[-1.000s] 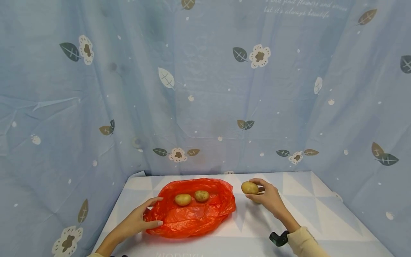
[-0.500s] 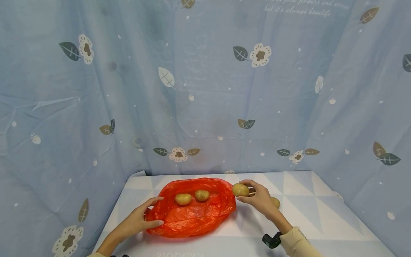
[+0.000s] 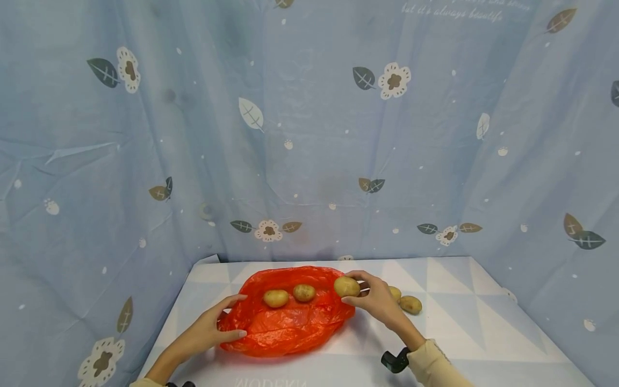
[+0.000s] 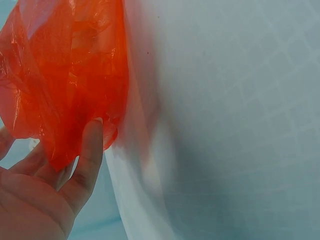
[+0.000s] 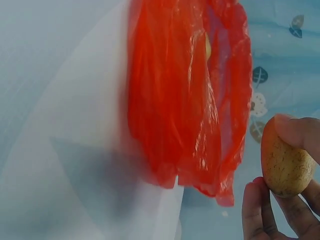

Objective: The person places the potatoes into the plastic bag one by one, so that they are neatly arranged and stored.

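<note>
My right hand (image 3: pixel 379 301) pinches a potato (image 3: pixel 346 287) between thumb and fingers, over the right rim of a red plastic bag (image 3: pixel 285 325). The right wrist view shows this yellow-brown potato (image 5: pixel 286 162) beside the bag's upper edge. Inside the opened bag lie two more potatoes, one to the left (image 3: pixel 276 298) and a speckled one (image 3: pixel 304 293) next to it. My left hand (image 3: pixel 205 328) holds the bag's left end, thumb at the front and fingers at the back; the left wrist view has the thumb (image 4: pixel 91 155) against the red plastic.
Right of the bag, partly behind my right hand, are a potato (image 3: pixel 395 293) and another potato (image 3: pixel 411 305) on the white and pale blue patterned table (image 3: pixel 464 333). A blue curtain (image 3: pixel 309 161) with leaves and flowers encloses the back and sides.
My right hand has carried its potato leftward from beside the bag to over its right rim. The two table potatoes have come into sight behind it. My left hand stays put.
</note>
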### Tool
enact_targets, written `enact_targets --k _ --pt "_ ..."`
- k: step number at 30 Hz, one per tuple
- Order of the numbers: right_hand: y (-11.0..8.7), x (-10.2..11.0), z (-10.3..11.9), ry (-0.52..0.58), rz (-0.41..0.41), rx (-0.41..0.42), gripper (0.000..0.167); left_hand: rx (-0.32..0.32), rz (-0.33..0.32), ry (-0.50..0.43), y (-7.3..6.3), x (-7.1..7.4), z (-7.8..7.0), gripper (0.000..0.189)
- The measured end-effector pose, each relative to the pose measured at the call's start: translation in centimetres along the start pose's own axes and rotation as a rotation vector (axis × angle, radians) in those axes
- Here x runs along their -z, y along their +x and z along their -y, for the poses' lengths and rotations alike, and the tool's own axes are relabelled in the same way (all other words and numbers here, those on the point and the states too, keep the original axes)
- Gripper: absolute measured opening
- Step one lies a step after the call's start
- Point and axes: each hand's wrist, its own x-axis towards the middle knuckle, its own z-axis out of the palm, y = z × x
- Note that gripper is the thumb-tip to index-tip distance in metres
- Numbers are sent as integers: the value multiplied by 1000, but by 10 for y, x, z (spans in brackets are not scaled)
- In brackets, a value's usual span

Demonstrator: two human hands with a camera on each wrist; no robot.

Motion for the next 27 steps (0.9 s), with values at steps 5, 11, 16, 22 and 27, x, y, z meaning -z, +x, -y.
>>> enact_targets --k 5,11,16,22,27 --pt "1 -9 2 -6 30 22 56 5 -5 3 0 -1 0 80" --pt "4 -22 4 -17 57 42 55 -7 -7 7 0 0 1 80" --pt "6 -32 8 -28 74 87 54 -9 -6 7 0 0 0 80" --pt "7 -44 17 -28 95 124 54 -4 -8 14 0 0 0 80" --pt "7 -53 25 -15 109 148 52 -6 -10 17 -1 -1 -2 80"
